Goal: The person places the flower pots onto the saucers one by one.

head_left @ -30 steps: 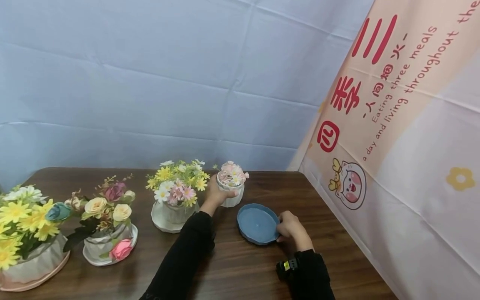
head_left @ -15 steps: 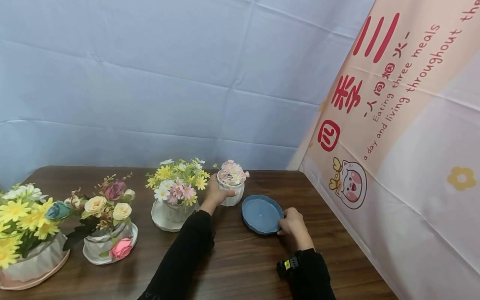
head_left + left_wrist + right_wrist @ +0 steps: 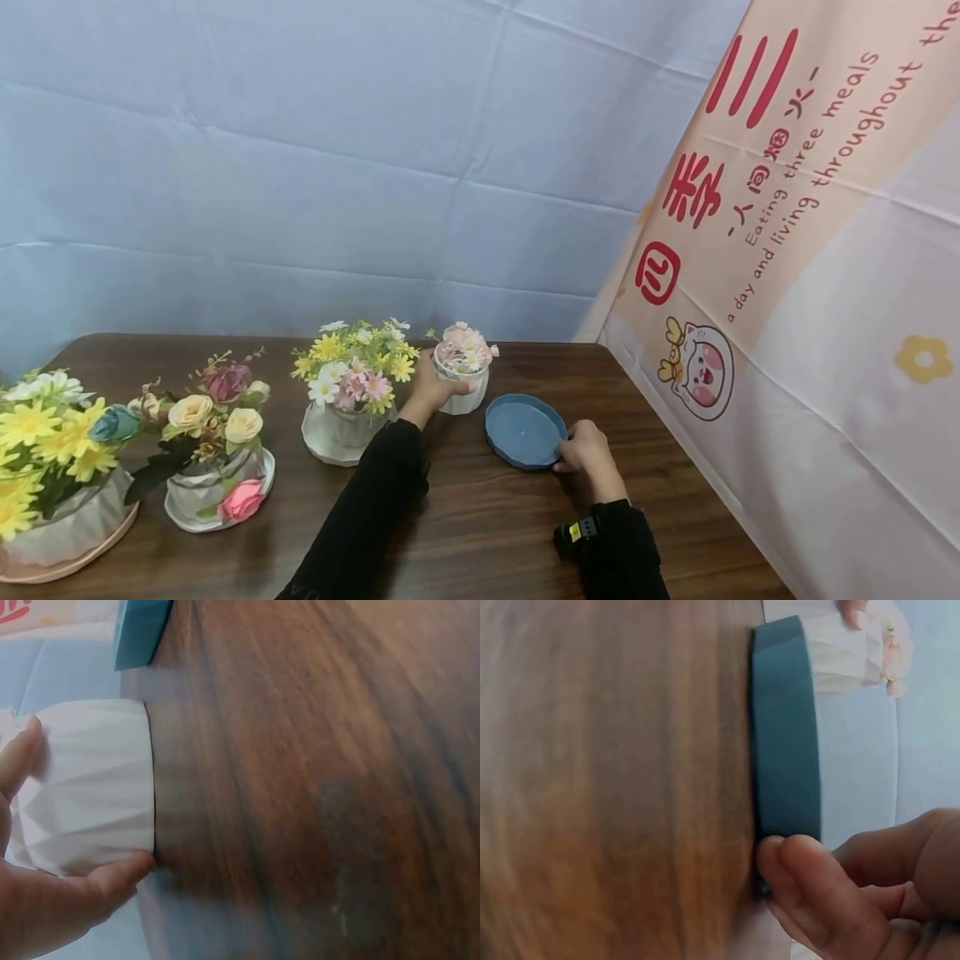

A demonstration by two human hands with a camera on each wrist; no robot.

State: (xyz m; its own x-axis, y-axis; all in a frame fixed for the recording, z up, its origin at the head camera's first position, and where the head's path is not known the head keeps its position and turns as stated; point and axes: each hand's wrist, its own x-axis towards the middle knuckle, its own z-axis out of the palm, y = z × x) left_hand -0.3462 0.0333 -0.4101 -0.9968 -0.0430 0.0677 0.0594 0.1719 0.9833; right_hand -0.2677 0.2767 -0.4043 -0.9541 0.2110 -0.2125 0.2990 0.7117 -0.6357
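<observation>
Gripping the small white faceted pot of pink flowers (image 3: 462,379), the left hand (image 3: 429,388) has thumb and fingers curled round its sides on the dark wooden table (image 3: 480,533). Just beside it, the right hand (image 3: 587,448) pinches the round blue plastic saucer's (image 3: 522,430) near rim.

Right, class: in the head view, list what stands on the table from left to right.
Yellow daisy pot → rose pot → mixed daisy pot → small white pot, held by the left hand → blue saucer → right hand.
</observation>
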